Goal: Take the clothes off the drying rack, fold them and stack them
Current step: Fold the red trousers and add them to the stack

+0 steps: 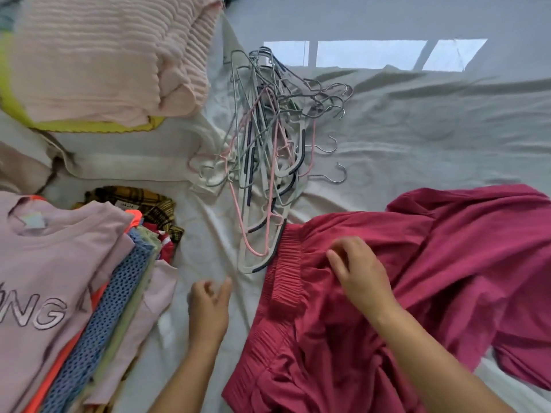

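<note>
A magenta garment (441,263) with a gathered elastic waistband (286,275) lies crumpled on the white sheet at the lower right. My right hand (360,272) sits on it just right of the waistband, fingers curled into the fabric. My left hand (208,308) hovers over the bare sheet left of the waistband, fingers loosely curled and holding nothing. At the lower left stands a stack of folded clothes (74,308), topped by a pale lilac T-shirt with lettering.
A tangle of several wire and plastic hangers (268,150) lies on the sheet (417,138) just beyond my hands. Folded pink ribbed garments (110,58) on something yellow sit at the top left. A yellow plaid item (149,204) lies behind the stack.
</note>
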{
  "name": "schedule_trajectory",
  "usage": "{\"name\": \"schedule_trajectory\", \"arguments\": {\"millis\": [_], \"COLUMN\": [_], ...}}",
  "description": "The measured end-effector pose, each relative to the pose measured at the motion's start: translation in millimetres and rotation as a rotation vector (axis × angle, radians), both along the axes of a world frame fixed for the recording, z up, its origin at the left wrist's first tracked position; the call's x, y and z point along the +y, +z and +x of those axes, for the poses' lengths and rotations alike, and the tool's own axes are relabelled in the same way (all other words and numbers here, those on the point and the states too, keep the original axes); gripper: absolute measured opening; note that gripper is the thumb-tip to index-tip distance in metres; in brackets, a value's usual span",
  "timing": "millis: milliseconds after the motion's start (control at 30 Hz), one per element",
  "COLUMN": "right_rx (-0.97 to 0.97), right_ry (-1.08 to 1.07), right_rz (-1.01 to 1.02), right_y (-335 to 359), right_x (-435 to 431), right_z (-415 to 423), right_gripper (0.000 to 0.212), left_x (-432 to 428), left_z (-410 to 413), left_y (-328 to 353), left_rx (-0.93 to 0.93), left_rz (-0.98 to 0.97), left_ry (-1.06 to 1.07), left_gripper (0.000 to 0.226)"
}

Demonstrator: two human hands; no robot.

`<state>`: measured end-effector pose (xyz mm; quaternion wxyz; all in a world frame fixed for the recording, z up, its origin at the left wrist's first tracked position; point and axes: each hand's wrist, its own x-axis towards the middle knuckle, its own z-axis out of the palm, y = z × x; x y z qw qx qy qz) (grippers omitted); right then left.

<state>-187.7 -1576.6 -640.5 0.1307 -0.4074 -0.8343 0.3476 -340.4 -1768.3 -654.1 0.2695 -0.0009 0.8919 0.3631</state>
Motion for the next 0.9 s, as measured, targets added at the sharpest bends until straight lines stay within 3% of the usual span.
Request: {"name": "schedule_trajectory", "arguments": {"millis": [133, 233, 367, 467, 567, 767, 900], "right_rx": [-0.302, -0.527, -0.646, -0.456, -0.145, 0.226, 0.361], "right_ry": [0.258, 0.378, 0.316, 0.137, 0.033, -0.07, -0.111], "right_rz": [0.077, 0.044, -0.053, -0.353, -0.549, -0.542, -0.475], "right_y": [-5.1, -3.3, 12.9, 42.6, 99.8, 235.8, 324.3], "right_x": [46.8, 41.9, 31.9, 46.2, 60.5, 74.9, 76.8], "right_z": [-43.6, -56.1, -47.1, -20.5, 3.4, 8.7, 25.1], "right_gripper": [0.055, 0.055, 0.04, 0.023, 0.013, 0.007, 0.01], "left_x": [-59.7, -68.5, -78.7, -87.0, -82.5, -19.6, 15.7], "left_z": [67.1, 84.7, 77.9, 60.1, 30.3, -34.3, -57.3], "left_y": [-6.0, -1.4, 15.3, 42.4, 84.7, 211.0, 313.0], "left_rx": [-0.253, -0.469, -0.7, -0.607, -0.478, -0.184, -0.01], "left_rz": [-0.034, -0.025, 0.099, 0.175, 0.263, 0.438, 0.486], "left_ry": [0.157, 0.052, -0.263, -0.171, -0.009, -0.064, -0.242], "left_gripper": [0.049, 0.062, 0.079, 0.069, 0.036, 0.005, 0.011]}}
